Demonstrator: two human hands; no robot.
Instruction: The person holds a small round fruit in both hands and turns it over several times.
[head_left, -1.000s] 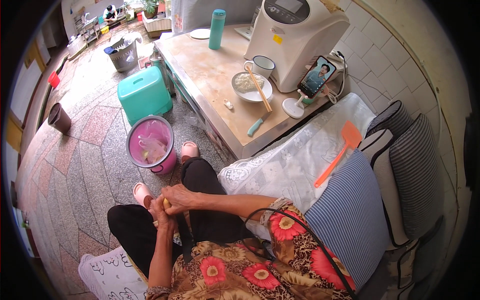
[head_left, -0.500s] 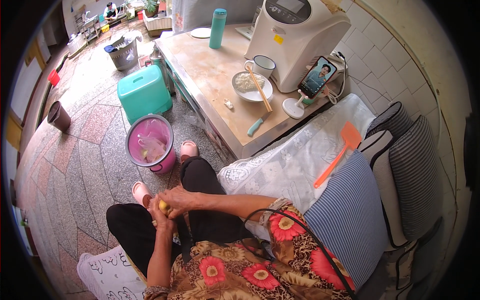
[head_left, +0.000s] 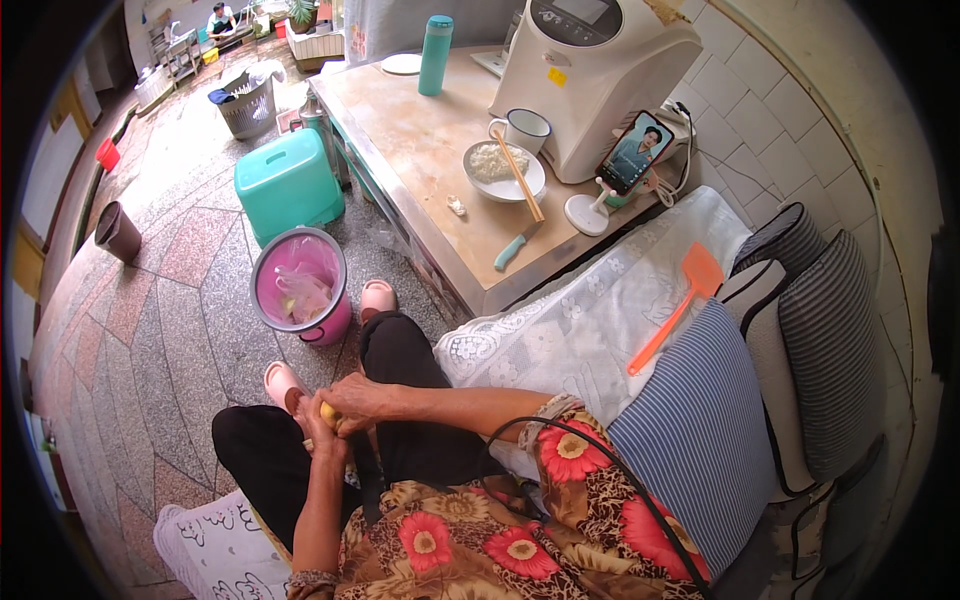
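Above my lap, between my knees, both of my hands are pressed together around a small rounded yellow thing (head_left: 329, 412). Only a bit of its surface shows between the fingers, so I cannot tell its kind. My left hand (head_left: 321, 436) is closed around it from the lower left. From the right, my right hand (head_left: 357, 402) grips it with bent fingers. Just beyond my feet stands a pink bin (head_left: 332, 325) with a grey rim, a plastic bag (head_left: 302, 295) and some scraps inside.
A table (head_left: 400, 140) carries a bowl of rice (head_left: 492, 165) with chopsticks, a knife with a teal handle (head_left: 511, 252), a mug, a bottle and a phone (head_left: 637, 155) on a stand. An orange fly swatter (head_left: 668, 325) lies on lace cloth. A turquoise box (head_left: 290, 185) stands behind the bin.
Almost nothing differs. My hands stay clasped around the yellow thing in nearly the same place, and the view has shifted very slightly.
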